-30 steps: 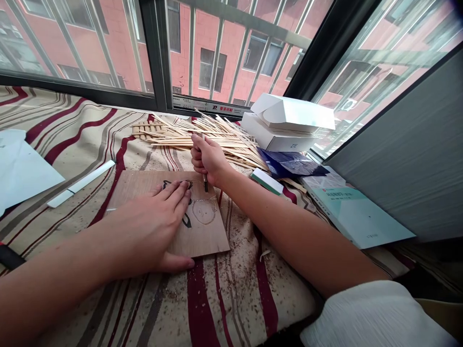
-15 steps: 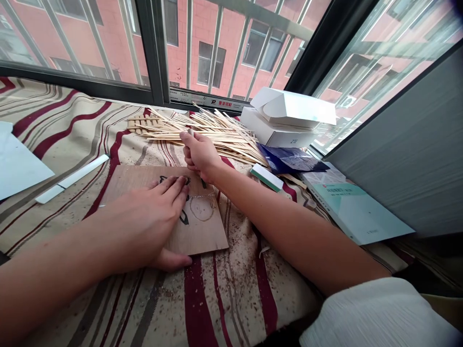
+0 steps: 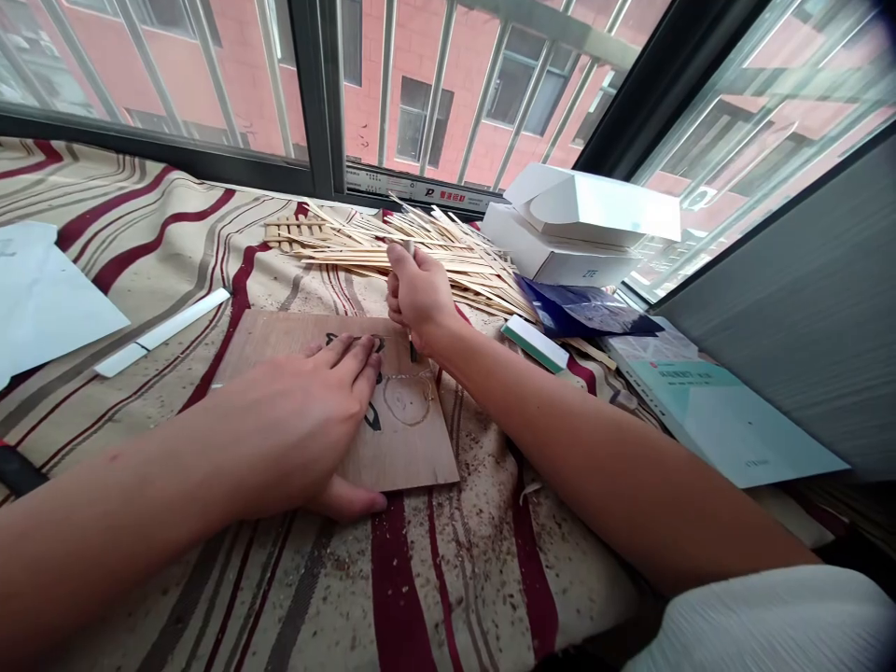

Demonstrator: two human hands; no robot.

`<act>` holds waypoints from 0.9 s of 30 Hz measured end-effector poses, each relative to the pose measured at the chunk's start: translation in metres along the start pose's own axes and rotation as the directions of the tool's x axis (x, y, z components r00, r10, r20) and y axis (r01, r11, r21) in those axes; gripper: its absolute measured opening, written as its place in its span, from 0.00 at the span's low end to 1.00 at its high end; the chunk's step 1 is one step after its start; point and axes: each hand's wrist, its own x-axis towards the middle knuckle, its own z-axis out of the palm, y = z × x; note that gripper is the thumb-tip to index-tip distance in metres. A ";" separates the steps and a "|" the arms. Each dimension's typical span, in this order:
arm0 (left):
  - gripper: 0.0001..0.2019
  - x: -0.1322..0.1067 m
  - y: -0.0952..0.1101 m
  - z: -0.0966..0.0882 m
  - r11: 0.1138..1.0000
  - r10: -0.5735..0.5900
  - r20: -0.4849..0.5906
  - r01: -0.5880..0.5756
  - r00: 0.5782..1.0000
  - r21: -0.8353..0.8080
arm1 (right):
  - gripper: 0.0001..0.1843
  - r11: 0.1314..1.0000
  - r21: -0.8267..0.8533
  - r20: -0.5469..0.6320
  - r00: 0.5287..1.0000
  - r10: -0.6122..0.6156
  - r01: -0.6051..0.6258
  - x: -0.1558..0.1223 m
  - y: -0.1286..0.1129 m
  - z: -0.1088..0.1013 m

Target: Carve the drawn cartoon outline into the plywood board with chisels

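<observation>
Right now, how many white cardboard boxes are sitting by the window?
2. A white box printed ZTE lies underneath, and a second white cardboard box rests on top of it. Others could be hidden behind them.

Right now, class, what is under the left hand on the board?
Dark marks show on the wooden board by the fingertips of the left hand; whatever lies beneath its palm is hidden.

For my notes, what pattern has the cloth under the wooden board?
The cloth is beige with wavy dark-red and grey-brown stripes, best seen in the head view.
</observation>
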 end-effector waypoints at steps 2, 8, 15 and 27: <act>0.67 0.001 0.001 -0.005 1.000 -0.010 0.032 0.010 0.999 -0.007 | 0.19 0.999 0.024 0.109 0.994 0.026 -0.028 -0.006 -0.003 0.005; 0.59 0.002 0.002 -0.015 1.000 -0.019 0.007 0.019 1.000 -0.020 | 0.21 0.985 0.115 0.107 0.987 0.118 -0.130 -0.026 -0.002 0.029; 0.62 0.005 -0.002 -0.021 0.997 0.042 0.095 -0.048 0.995 0.063 | 0.24 0.995 0.008 0.162 0.982 0.096 -0.098 -0.024 -0.003 0.017; 0.63 0.004 -0.003 -0.019 0.995 0.032 0.138 -0.045 0.990 0.092 | 0.14 0.702 -0.618 0.331 0.927 -0.175 0.353 -0.037 -0.079 -0.020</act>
